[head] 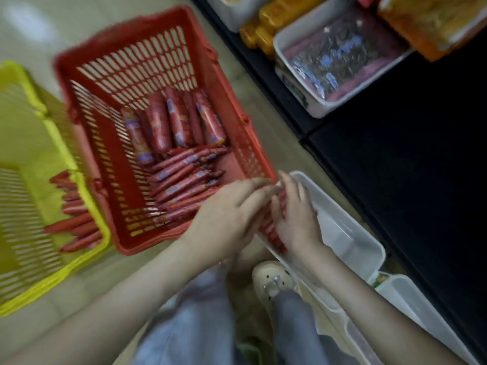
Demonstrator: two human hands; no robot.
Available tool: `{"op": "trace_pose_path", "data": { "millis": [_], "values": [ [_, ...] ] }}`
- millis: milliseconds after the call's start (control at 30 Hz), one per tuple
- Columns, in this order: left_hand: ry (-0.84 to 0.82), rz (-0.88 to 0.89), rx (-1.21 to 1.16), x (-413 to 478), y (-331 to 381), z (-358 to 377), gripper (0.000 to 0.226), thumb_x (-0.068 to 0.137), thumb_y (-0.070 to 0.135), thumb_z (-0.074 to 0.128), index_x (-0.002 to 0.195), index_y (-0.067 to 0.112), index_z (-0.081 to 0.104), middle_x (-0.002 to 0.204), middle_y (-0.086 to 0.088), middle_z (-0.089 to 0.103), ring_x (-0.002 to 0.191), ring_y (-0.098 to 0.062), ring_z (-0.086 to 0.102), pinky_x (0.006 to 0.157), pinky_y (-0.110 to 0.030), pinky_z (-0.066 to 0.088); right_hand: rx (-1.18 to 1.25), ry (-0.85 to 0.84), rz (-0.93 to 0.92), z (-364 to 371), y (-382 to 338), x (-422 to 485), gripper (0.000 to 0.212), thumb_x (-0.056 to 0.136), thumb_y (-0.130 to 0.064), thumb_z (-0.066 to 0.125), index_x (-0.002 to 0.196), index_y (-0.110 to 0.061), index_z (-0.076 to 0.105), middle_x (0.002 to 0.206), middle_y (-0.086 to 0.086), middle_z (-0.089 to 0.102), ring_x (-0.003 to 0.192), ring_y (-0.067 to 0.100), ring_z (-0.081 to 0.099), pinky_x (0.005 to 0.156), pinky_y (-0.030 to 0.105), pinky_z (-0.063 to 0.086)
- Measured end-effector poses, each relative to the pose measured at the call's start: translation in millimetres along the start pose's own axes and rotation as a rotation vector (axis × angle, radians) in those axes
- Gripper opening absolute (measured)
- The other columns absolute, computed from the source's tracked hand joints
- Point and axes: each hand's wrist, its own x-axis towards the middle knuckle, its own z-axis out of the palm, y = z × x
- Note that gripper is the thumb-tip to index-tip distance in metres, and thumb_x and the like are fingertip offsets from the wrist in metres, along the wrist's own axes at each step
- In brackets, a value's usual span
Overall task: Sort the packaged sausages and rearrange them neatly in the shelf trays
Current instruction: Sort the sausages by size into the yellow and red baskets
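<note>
Over the near rim of the white tray (350, 233), left hand (232, 209) and right hand (295, 214) share 1 bundle of thin sausages (274, 233), each grip curled round it; blur hides the fingertips. Red basket (131, 61) holds thick sausages (179, 117) plus a thin stack (181, 185); yellow basket (52, 280) holds more. 1 shelf tray (297, 96) sits filled. Judgement: early stage, most stock not yet trayed.
</note>
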Motion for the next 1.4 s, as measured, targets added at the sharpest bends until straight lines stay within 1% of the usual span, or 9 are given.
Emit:
{"op": "trace_pose_path", "data": {
  "millis": [133,300,400,500,600,667,900,1167,1400],
  "values": [
    [0.388,-0.225,0.080,-44.5,-26.9,-76.6,0.029,0.093,0.006,0.043,0.112,-0.005,0.063,0.107,-0.018,0.062,0.104,-0.026,0.056,0.096,-0.028,0.043,0.038,0.087,-0.438,18.8,-94.8,14.2,0.040,0.093,-0.017,0.040,0.127,0.000,0.052,0.120,0.016,0.058,0.112,0.024,0.048,0.100,0.033,0.037],
    [0.611,-0.582,0.179,-142.7,-111.1,-113.2,0.028,0.088,-0.004,0.045,0.114,-0.005,0.055,0.103,-0.019,0.058,0.098,-0.027,0.051,0.093,-0.029,0.039,-0.017,-0.099,-0.767,93.3,-200.7,22.5,0.044,0.091,-0.018,0.043,0.130,0.001,0.052,0.122,0.016,0.059,0.114,0.028,0.052,0.102,0.035,0.037],
    [0.385,-0.800,0.308,-214.2,-187.5,-98.2,0.044,0.078,-0.006,0.053,0.122,-0.006,0.049,0.108,-0.025,0.056,0.101,-0.035,0.051,0.092,-0.041,0.042,-0.136,-0.248,-0.893,146.7,-230.9,26.4,0.053,0.091,-0.026,0.044,0.140,-0.006,0.043,0.135,0.012,0.053,0.128,0.025,0.044,0.110,0.036,0.026],
    [-0.131,-0.942,0.398,-268.3,-254.8,-75.5,0.084,0.062,0.004,0.076,0.135,0.002,0.034,0.121,-0.031,0.053,0.103,-0.045,0.058,0.085,-0.045,0.051,-0.402,-0.335,-1.006,198.3,-227.4,31.3,0.060,0.091,-0.038,0.041,0.147,-0.015,0.033,0.146,0.007,0.045,0.138,0.022,0.035,0.115,0.044,0.015],
    [-0.634,-0.921,0.571,-289.3,-297.7,-48.4,0.095,0.084,0.033,0.065,0.153,0.014,0.001,0.155,-0.022,0.016,0.143,-0.033,0.023,0.113,-0.047,0.023,-0.583,-0.390,-1.090,224.7,-206.9,35.0,0.058,0.092,-0.039,0.041,0.146,-0.018,0.039,0.144,0.003,0.048,0.140,0.022,0.035,0.113,0.056,0.015],
    [-0.784,-0.914,0.580,-289.6,-318.2,-33.2,0.095,0.089,0.036,0.057,0.152,0.013,-0.011,0.158,-0.020,0.003,0.146,-0.031,0.009,0.118,-0.046,0.011,-0.589,-0.375,-1.083,229.1,-202.4,38.5,0.056,0.092,-0.037,0.040,0.144,-0.017,0.042,0.142,0.002,0.050,0.140,0.022,0.035,0.113,0.059,0.013],
    [-0.860,-0.855,0.627,-266.9,-346.5,-35.4,0.119,0.066,0.043,0.077,0.150,0.008,0.002,0.148,-0.017,0.018,0.134,-0.033,0.025,0.113,-0.042,0.026,-0.541,-0.384,-1.101,228.0,-204.9,40.4,0.053,0.088,-0.031,0.043,0.140,-0.019,0.049,0.133,0.004,0.058,0.135,0.026,0.040,0.113,0.060,0.014],
    [-0.867,-0.874,0.554,-265.1,-342.1,-33.3,0.125,0.062,0.048,0.082,0.149,0.006,0.003,0.145,-0.012,0.027,0.133,-0.031,0.031,0.108,-0.043,0.034,-0.560,-0.383,-1.109,228.4,-203.9,39.6,0.054,0.084,-0.031,0.046,0.137,-0.019,0.053,0.126,0.004,0.060,0.133,0.026,0.042,0.113,0.060,0.014],
    [-0.790,-0.745,0.607,-272.8,-323.6,-35.6,0.074,0.086,0.024,0.062,0.146,0.015,0.020,0.136,-0.009,0.045,0.120,-0.027,0.048,0.098,-0.035,0.041,-0.549,-0.359,-1.128,230.0,-203.2,40.2,0.053,0.083,-0.032,0.047,0.134,-0.019,0.055,0.123,0.003,0.060,0.131,0.026,0.042,0.114,0.057,0.012]
  ]
}}
